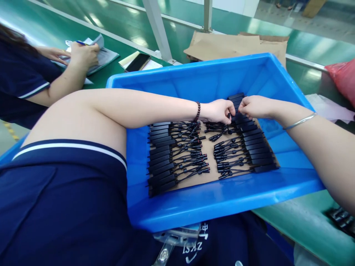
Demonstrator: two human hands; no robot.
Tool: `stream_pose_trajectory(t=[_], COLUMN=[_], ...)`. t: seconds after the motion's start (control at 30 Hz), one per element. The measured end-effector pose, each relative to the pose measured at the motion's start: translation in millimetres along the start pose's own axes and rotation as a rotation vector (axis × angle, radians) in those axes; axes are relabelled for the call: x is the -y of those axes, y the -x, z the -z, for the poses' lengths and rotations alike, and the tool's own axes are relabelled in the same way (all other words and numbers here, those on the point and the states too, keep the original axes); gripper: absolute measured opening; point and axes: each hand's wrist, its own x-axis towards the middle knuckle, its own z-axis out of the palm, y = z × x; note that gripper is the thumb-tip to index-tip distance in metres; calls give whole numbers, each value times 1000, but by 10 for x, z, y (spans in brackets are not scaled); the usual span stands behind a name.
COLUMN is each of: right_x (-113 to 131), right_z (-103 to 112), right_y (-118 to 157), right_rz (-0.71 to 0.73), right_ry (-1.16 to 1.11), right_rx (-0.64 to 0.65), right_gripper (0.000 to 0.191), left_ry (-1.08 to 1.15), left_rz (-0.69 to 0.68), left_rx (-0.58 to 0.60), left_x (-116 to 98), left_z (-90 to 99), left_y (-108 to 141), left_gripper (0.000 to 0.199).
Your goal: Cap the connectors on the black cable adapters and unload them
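My left hand (219, 111) reaches across the blue crate, its fingers closed on the end of a black cable connector (229, 116). Close by on the right, my right hand (255, 106) is pinched together; a small red spot shows at its fingertips, and what it holds is hidden. Beneath both hands, slim black boxes with short cables lie side by side in two rows. The left row (162, 159) and the right row (256, 146) have their cables pointing towards the middle. Brown cardboard (209, 151) lines the bottom of the blue crate (222, 201).
On the left, a co-worker's hand (83, 55) holds a pen over papers. A phone (138, 62) lies on a notepad beyond the crate. Flat brown cardboard (230, 46) is at the back, and a red bag (344, 79) sits at far right. A metal post (158, 29) rises behind.
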Motion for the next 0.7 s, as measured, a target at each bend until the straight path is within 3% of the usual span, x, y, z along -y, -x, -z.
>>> stream_pose_trajectory(t=[0.1, 0.2, 0.43, 0.7], right_x=[-27, -43, 6, 59], right_z=[-28, -49, -71, -102], right_y=[10, 15, 42, 40], right_rz=[25, 49, 73, 69], right_ry=[-166, -208, -266, -175], right_rx=[25, 53, 29, 27], right_gripper=[18, 16, 18, 13], left_ry=[443, 663, 802, 827], left_rz=[58, 70, 113, 159], left_rx=[-163, -166, -156, -174], left_x=[55, 70, 113, 169], left_z=[-117, -237, -329, -357], left_y=[12, 70, 82, 53], left_gripper=[27, 21, 9, 7])
